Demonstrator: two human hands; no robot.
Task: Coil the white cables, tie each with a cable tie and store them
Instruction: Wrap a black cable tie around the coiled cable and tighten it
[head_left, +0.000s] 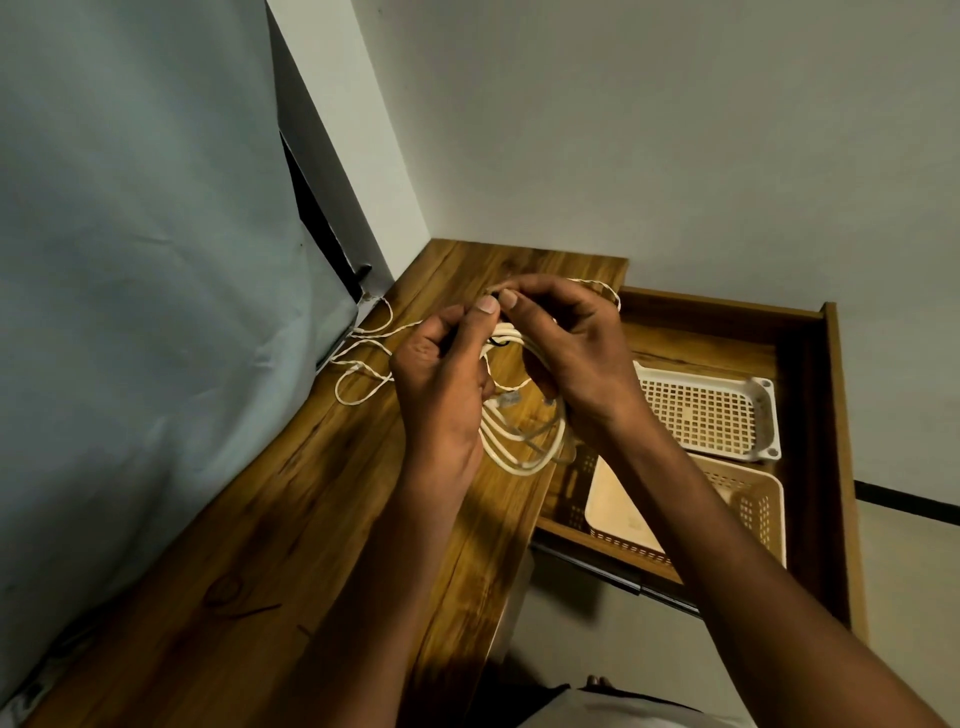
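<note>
The fingers (488, 306) of both hands meet at the top of a coil (524, 447) of white cable, thumb tips almost touching. They appear to pinch something small and dark there, likely a cable tie (500, 342) being closed round the loops, though it is too small to be sure. The left hand (441, 374) grasps the coil from one side, the right hand (576, 353) from the other; the loops hang below, above the tabletop (260, 519) edge. So one cable looks coiled and its tying is under way, not visibly finished. A second, thinner twisted cable (363, 364) lies loose on the tabletop, still to coil. Beside it the open drawer (831, 415) holds a white tray (711, 410) and a basket (623, 509); no cable shows in them, so storing remains.
</note>
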